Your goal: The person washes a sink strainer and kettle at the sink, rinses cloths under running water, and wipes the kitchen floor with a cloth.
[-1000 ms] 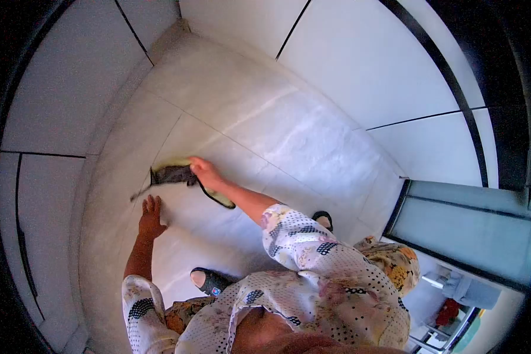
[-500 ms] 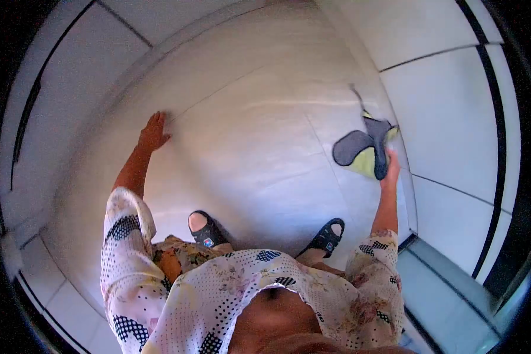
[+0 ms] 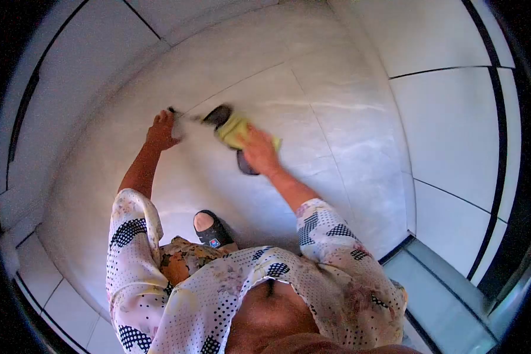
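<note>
A yellow-green and dark grey cloth (image 3: 232, 131) is on the pale floor, blurred by motion. My right hand (image 3: 259, 150) presses down on it with the fingers closed over its yellow-green side; dark grey flaps stick out above and below the hand. From the cloth's left end a thin dark strap trails toward my left hand (image 3: 162, 131), its tip close to the fingertips. That left hand rests on the floor, fingers stretched forward and holding nothing.
White tiled walls (image 3: 448, 124) with dark joints curve around the floor (image 3: 348, 118). Below me is my foot in a black sandal (image 3: 213, 230). A glassy grey-green ledge (image 3: 439, 295) lies at the lower right.
My right hand has swept the cloth from beside the right wall leftward across the floor, close to my left hand. The left hand has hardly moved. One sandalled foot is now hidden behind my right arm.
</note>
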Available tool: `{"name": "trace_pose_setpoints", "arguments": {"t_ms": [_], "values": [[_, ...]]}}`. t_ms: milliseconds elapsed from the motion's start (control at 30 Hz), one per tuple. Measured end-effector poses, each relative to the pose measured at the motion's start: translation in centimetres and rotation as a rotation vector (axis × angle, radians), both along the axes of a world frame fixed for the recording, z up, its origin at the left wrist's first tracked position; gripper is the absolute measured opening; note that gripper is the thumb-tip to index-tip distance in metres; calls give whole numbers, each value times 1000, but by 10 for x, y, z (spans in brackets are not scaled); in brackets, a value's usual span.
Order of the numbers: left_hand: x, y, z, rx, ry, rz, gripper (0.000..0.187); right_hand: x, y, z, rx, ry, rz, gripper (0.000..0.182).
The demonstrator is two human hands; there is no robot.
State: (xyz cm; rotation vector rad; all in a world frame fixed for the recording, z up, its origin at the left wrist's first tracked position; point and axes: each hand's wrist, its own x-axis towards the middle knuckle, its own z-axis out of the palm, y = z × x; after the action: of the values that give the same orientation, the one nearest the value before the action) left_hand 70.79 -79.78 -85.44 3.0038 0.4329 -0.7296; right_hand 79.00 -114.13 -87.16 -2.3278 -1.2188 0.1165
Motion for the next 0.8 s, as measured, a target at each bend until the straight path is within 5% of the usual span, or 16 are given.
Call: {"name": "trace_pose_setpoints", "arguments": {"t_ms": [100,233,333,367,433,533,600,700,800], "values": [[2,8,-9,-200,-47,17,86,-54,-3,3,15,136,54,33],[46,-64,46,-771,-225,264,69,-66,-17,42,374,929,-107,39],[60,-125,87,-1306,309,484,60,-44,-40,51,510,1102,-266,42],[54,-143,81,-1686,408,622,55,-32,-44,57,595,1126,-332,42],[46,-163,96,-1787,531,640,47,-15,-54,54,716,1129,-464,41],[48,-182,95,-1453,201,557,28,-7,-63,36,751,1117,-619,35],[57,-173,77,-1477,116,510,22,-14,-65,32,607,1164,-710,34],[64,-188,114,-1425,-61,589,21,-24,-64,65,983,1900,-618,50],[49,-184,76,-1271,-87,260,34,-37,-41,77,1206,2032,-614,49]]}}
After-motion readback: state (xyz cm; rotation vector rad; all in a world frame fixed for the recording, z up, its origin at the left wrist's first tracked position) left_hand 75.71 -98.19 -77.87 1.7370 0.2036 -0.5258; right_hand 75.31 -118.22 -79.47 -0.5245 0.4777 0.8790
